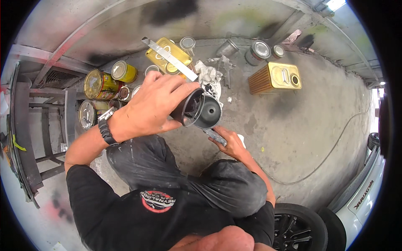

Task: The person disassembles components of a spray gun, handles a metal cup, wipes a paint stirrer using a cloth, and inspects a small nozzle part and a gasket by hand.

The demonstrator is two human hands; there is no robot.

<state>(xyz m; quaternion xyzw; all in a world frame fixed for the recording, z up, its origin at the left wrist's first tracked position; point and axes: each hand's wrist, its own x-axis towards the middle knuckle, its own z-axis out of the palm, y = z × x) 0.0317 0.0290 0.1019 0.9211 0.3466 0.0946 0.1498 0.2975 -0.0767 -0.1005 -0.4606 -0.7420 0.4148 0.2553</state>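
Note:
My left hand [153, 104] is wrapped round a clear cup [192, 106] with dark liquid in it, tipped to the right. The cup's rim is over the open grey paint cup [210, 109] of a spray gun, whose dark hollow shows a hole at the bottom. My right hand [233, 143] grips the gun's metal handle [215, 136] below that cup. A flat metal strip [169, 58] slants up and left from beside my left fingers; I cannot tell if they hold it. Crumpled, dark-stained white paper [209, 76] lies just beyond the cups.
Several yellow paint cans [124, 71] stand at the left beside a metal rack [46, 121]. A gold rectangular tin [276, 77] and grey round cans [258, 52] stand farther off. A hose [335, 144] curves across the floor at right, near a wheel [297, 228] and a white vehicle panel [364, 201].

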